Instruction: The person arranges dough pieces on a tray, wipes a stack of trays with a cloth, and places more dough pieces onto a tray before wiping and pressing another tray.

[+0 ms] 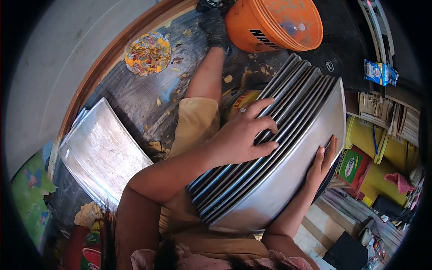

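A thick stack of metal baking trays [288,171] stands tilted on its edges in my lap, rims close together. Across the rims lies my left hand [247,135], a ring on one finger, its fingers curled over several tray edges. Against the smooth outer face of the nearest tray rests my right hand [323,162], fingers stretched flat and thumb apart. The undersides of the trays are hidden. To the left, more metal trays [105,150] lie in a lower pile on the dark floor.
An orange bucket [261,27] stands beyond my outstretched leg [204,76]. A crumpled patterned yellow cloth or cap [148,53] lies on the crumb-strewn floor [144,99]. At right are a blue packet [380,73], yellow containers [387,180] and a green-and-red box [353,168]. A wooden edge [85,85] borders the left.
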Tool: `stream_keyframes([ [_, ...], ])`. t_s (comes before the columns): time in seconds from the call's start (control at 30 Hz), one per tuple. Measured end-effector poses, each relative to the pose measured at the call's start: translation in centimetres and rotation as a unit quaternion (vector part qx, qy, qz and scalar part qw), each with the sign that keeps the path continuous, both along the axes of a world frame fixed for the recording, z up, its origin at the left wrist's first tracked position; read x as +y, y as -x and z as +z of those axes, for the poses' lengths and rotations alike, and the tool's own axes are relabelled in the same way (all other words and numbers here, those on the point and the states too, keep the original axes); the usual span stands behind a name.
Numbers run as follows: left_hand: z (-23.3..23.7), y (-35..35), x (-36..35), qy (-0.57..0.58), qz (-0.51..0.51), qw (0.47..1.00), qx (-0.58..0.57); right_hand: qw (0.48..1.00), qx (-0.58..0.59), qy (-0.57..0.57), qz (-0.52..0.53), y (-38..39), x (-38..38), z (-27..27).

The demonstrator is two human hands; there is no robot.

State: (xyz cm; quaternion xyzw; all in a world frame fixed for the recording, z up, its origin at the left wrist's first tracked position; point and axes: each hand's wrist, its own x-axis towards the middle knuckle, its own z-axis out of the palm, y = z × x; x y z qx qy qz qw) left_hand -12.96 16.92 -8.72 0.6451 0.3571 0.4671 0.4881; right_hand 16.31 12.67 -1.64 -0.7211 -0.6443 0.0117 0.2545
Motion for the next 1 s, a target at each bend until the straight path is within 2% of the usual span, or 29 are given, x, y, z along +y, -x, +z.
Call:
stream_keyframes([
  [0.23, 1.5, -0.4, -0.5, -0.004, -0.01, 1.0, 0.008, 1.0, -0.01, -0.006, -0.01, 0.8, 0.2, 0.5],
  [0.37, 0.9, -1.0, -0.6, 0.003, -0.02, 0.999, -0.034, 0.999, -0.037, -0.02, -0.01, -0.3, 0.2, 0.0],
  [0.6, 1.2, -1.1, -1.2, 0.033, -0.006, 0.999, 0.032, 0.997, -0.048, -0.009, -0.054, 0.3, -0.3, 0.4],
  [0.7, 1.5, -0.9, -1.4, 0.055, -0.001, 0.998, 0.012, 0.997, -0.046, -0.006, -0.062, 0.5, -0.6, 0.6],
  [0.8, 5.5, -1.2, -2.8, 0.069, 0.029, 0.988, 0.136, 0.994, -0.073, 0.041, -0.065, 0.9, -0.8, 1.0],
  [0.9, 5.9, -1.7, -3.7, -0.025, 0.072, 0.954, 0.291, 0.992, -0.105, 0.066, -0.013, -0.4, -2.1, 0.6],
  [0.93, 4.6, -1.5, -3.0, -0.03, 0.059, 0.963, 0.261, 0.991, -0.116, 0.072, 0.009, -0.9, -2.6, 0.6],
  [1.0, 5.2, -1.7, -3.4, 0.034, 0.056, 0.977, 0.204, 0.991, -0.103, 0.082, -0.031, -3.2, -4.7, 0.8],
])
